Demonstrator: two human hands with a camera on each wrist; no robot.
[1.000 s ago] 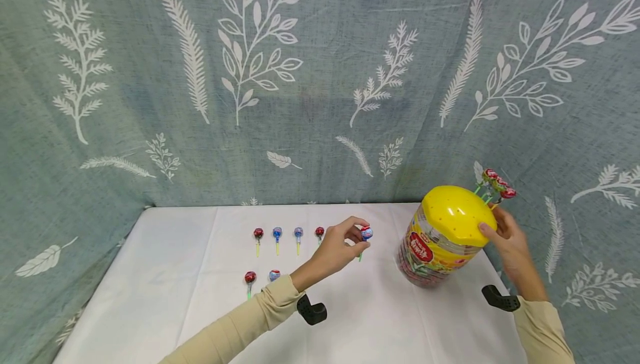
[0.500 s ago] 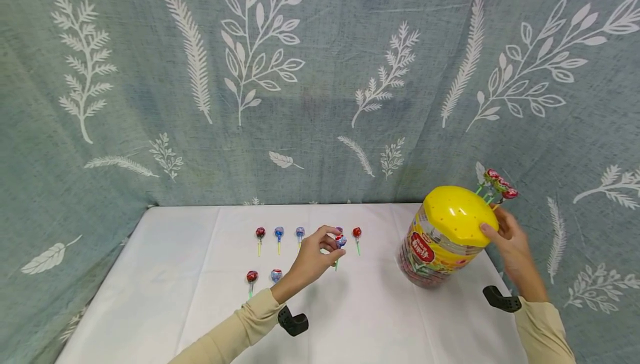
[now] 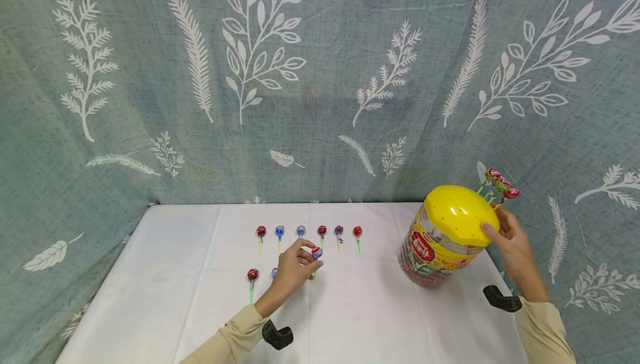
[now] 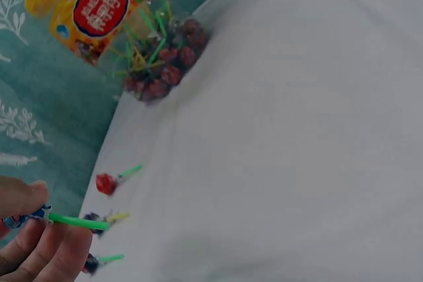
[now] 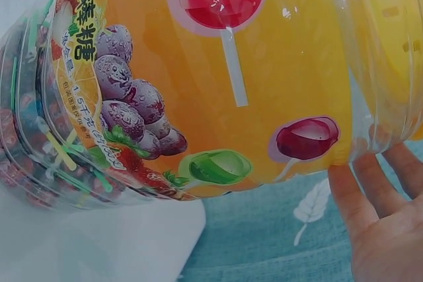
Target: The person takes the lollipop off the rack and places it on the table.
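Note:
My left hand [image 3: 290, 269] pinches a lollipop [image 3: 317, 252] with a blue and red wrapper, its green stick [image 4: 79, 221] poking out past the fingers. This hand is over the table, between two rows of lollipops. At the table's right side, a big clear candy jar [image 3: 425, 244] with a yellow lid [image 3: 457, 211] leans rightward in the head view. My right hand [image 3: 510, 242] grips the jar by its top, thumb on the lid's edge and fingertips [image 5: 344, 176] against the neck. Several red-topped lollipops [image 3: 501, 184] stand up from the lid's far right side.
A back row of lollipops includes a dark red one [image 3: 261, 232], a purple one [image 3: 339, 230] and a bright red one [image 3: 357, 231]. In the front row lies a red one [image 3: 253, 275]; beside it, a blue one [image 3: 274, 273] is partly hidden by my left hand. Patterned cloth hangs behind.
My left hand has moved left and toward me with the lollipop, uncovering the right end of the back row. The right hand keeps its grip on the jar.

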